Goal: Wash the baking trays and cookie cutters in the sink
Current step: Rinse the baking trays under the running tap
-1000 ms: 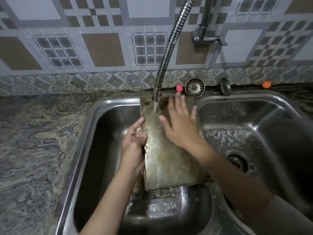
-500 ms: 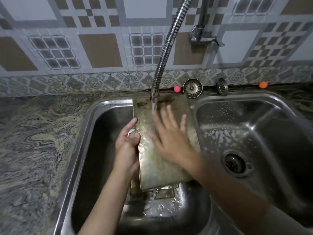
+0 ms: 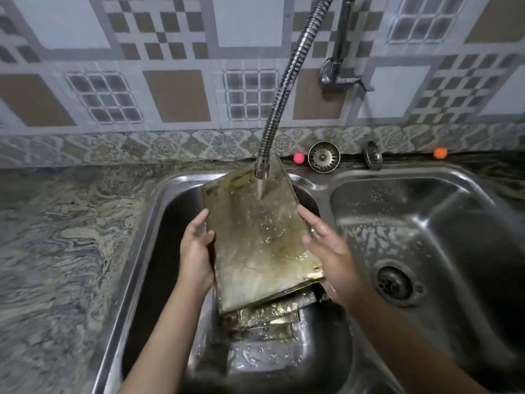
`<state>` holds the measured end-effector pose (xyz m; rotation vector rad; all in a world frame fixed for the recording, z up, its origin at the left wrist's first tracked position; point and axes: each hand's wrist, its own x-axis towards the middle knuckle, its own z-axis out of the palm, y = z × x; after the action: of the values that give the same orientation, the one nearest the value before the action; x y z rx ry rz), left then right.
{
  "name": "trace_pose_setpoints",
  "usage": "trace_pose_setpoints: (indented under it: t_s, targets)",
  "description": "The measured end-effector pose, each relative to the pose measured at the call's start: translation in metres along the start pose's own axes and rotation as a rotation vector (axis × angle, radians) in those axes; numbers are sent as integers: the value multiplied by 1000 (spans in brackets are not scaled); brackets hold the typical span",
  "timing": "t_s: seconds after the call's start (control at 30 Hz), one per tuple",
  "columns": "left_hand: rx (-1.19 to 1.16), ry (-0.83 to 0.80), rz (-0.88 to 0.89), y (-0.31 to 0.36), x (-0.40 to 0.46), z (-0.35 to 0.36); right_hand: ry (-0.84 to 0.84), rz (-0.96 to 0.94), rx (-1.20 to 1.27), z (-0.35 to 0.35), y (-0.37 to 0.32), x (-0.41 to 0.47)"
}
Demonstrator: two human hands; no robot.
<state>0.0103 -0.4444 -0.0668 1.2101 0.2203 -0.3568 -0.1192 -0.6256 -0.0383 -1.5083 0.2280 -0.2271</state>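
Observation:
A worn, stained metal baking tray (image 3: 255, 240) is held tilted over the left sink basin (image 3: 159, 251), under running water from the flexible faucet (image 3: 261, 169). My left hand (image 3: 196, 251) grips its left edge, thumb on top. My right hand (image 3: 326, 245) holds its right edge, thumb on the top face and fingers behind. More trays (image 3: 267, 314) lie stacked beneath it in the basin, partly hidden. No cookie cutters are visible.
The right basin (image 3: 426, 223) has soap suds and an open drain (image 3: 395, 282). Two metal strainers (image 3: 324, 157) lean at the back ledge beside a pink ball (image 3: 299, 158) and an orange ball (image 3: 440, 153). A marbled stone counter (image 3: 56, 251) extends left.
My right hand left the tray's face, where it was rubbing, and took hold of the right edge. The tray has swung slightly, its top tipping left.

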Motion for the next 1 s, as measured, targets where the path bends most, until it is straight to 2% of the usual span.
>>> trace_pose_setpoints:
  t_s: [0.07, 0.13, 0.23, 0.33, 0.43, 0.53, 0.63, 0.7, 0.8, 1.0]
  targets:
    - [254, -48, 14, -3, -6, 10, 13, 33, 118, 2, -7, 0]
    - [451, -132, 44, -3, -19, 20, 25, 20, 95, 8, -10, -2]
    - [365, -332, 136, 10, -38, 31, 20, -46, -84, 21, -11, -5]
    - [236, -513, 115, 23, -55, 42, -58, -32, -203, 37, -3, -9]
    - [318, -400, 123, 21, -58, 43, -172, -25, -320, 51, 8, -16]
    - [277, -199, 208, 12, -52, 34, -251, -43, -413, 55, 14, -19]
    - [241, -94, 284, 9, -49, 27, -324, -103, -532, 52, 13, -20]
    - [191, -63, 291, 8, -48, 23, -222, -124, -736, 41, 14, -16]
    - [166, -73, 287, 7, -43, 17, 16, -112, -1018, 15, 17, -5]
    - [202, -115, 214, -9, -34, 24, 240, -49, -1061, -11, 10, 4]
